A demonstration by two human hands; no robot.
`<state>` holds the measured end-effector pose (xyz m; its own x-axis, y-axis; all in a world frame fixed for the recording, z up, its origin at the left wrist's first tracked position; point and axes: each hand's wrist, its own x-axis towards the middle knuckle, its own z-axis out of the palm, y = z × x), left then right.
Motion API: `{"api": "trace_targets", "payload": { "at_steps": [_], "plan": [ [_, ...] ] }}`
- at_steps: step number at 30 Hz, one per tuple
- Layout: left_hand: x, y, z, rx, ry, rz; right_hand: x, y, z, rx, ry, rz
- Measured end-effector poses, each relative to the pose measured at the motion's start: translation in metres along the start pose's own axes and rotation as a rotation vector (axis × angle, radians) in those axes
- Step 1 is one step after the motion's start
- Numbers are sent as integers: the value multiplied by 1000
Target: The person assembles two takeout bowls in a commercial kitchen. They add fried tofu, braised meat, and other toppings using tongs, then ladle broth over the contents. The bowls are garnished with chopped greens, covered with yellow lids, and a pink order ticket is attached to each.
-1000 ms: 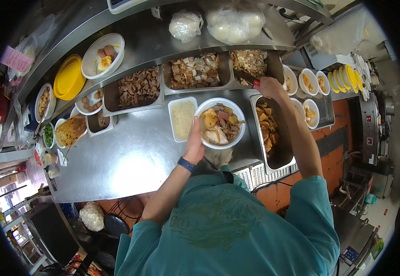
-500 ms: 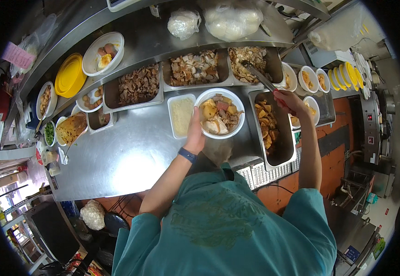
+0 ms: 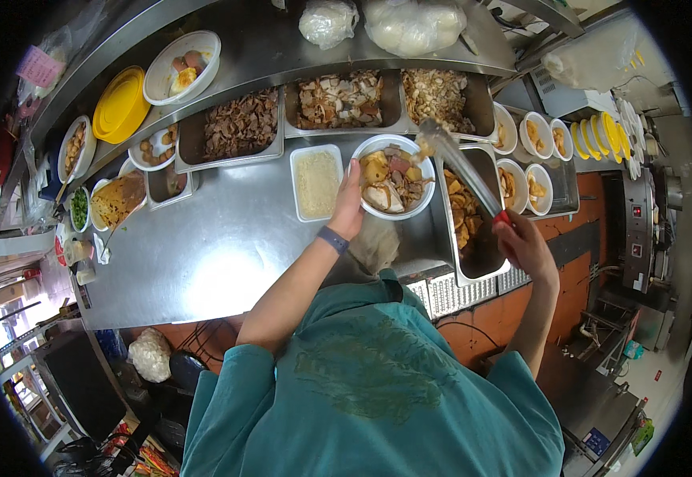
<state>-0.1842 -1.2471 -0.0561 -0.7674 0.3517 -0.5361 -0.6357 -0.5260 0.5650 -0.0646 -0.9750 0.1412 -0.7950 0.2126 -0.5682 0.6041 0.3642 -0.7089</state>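
With my left hand (image 3: 347, 205) I hold the rim of a white round bowl (image 3: 433, 187), which contains chopped meat, yellow chunks and a pale piece. In my right hand (image 3: 527, 245) are metal tongs (image 3: 467, 171) with a red grip. Their blurred tips carry some chopped food just above the bowl's right rim. The tongs cross over a deep steel pan of brown chunks (image 3: 463, 219). Left of the bowl stands a white rectangular tub of pale shredded or grainy food (image 3: 316, 183).
Steel pans of chopped brown meat (image 3: 242, 123), mixed meat (image 3: 339, 99) and pale chopped food (image 3: 435, 94) line the counter's back (image 3: 179, 238). Small filled bowls (image 3: 538, 187) stand right. Above, a shelf (image 3: 266, 60) holds a yellow lid (image 3: 119, 103) and wrapped bundles (image 3: 413, 24).
The tongs have come out of the back pan toward me, with food at their tips, and now hang over the bowl's right edge. The bowl has shifted slightly right and away from me.
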Motion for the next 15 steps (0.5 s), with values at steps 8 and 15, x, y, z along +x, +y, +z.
{"api": "trace_targets", "payload": {
  "at_steps": [8, 15],
  "plan": [
    [-5, -14, -15, 8, -29, 17, -24, -30, 74, -523, -89, -198],
    [-12, -13, -25, -50, -64, 37, -40, -30, 93, -752, 51, -333]
  ]
}}
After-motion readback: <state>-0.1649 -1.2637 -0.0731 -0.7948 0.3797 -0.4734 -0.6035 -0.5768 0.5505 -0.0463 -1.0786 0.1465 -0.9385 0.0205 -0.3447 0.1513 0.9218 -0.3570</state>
